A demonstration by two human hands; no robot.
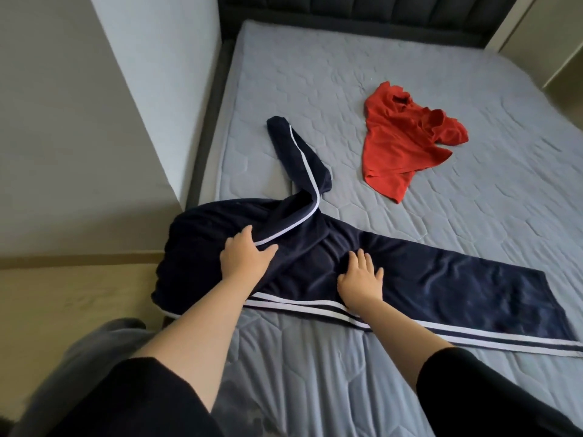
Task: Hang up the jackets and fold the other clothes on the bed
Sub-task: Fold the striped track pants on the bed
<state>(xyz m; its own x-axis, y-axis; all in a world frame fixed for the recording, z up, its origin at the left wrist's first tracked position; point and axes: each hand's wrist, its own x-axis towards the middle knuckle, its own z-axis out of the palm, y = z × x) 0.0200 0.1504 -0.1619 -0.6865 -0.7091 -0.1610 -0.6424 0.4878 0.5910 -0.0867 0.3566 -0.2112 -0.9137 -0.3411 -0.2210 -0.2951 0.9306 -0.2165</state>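
Dark navy track pants [441, 279] with white side stripes lie across the near part of the bed [473, 184]. One leg stretches flat to the right; the other is bent and points toward the headboard. The waist end hangs over the bed's left edge. My left hand [246, 255] rests on the pants by the bent leg's stripe, fingers spread and slightly curled over a fold. Flat on the fabric near the crotch lies my right hand [358, 279], its fingers straight. A crumpled red shirt [400, 140] lies farther back on the bed, apart from both hands.
The bed has a blue-grey quilted cover and a dark padded headboard [362, 11]. A white wall corner [142, 89] stands close to the bed's left side, with light wooden floor [63, 298] below it. Grey fabric [104, 342] shows by my left arm.
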